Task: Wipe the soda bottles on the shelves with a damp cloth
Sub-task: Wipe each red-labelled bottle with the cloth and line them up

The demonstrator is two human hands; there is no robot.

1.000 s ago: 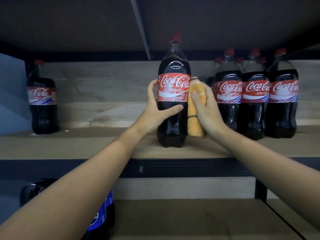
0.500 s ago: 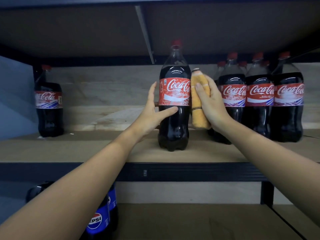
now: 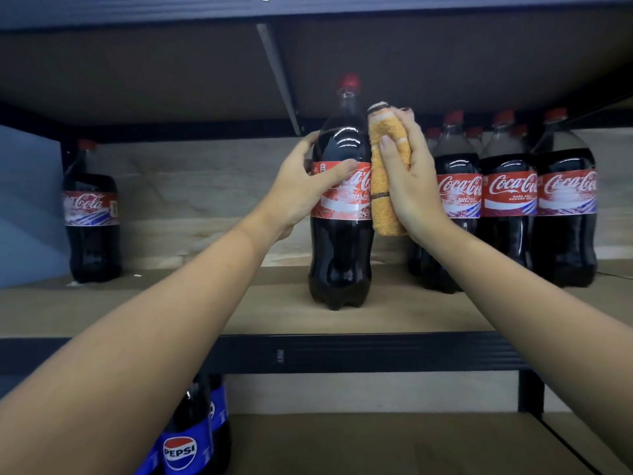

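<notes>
One tall dark cola bottle with a red label (image 3: 340, 200) stands at the wooden shelf (image 3: 239, 310) front, under wiping. Left hand (image 3: 301, 186) fingers clamp its shoulder; right hand (image 3: 407, 176) fingers clamp the folded orange terry cloth (image 3: 387, 186) against its 3 o'clock side. Judged early: clustered red-capped bottles (image 3: 507, 200) at 3 o'clock await.

A Coke bottle (image 3: 340, 214) stands upright near the front of the shelf (image 3: 239, 313). The left hand (image 3: 305, 190) wraps its side, thumb across the red label. The right hand (image 3: 409, 176) presses a folded orange cloth (image 3: 387, 186) against the bottle's right shoulder. More Coke bottles (image 3: 507, 204) cluster to the right, one (image 3: 90, 214) stands far left. Pepsi bottles (image 3: 185, 437) sit on the shelf below.
</notes>
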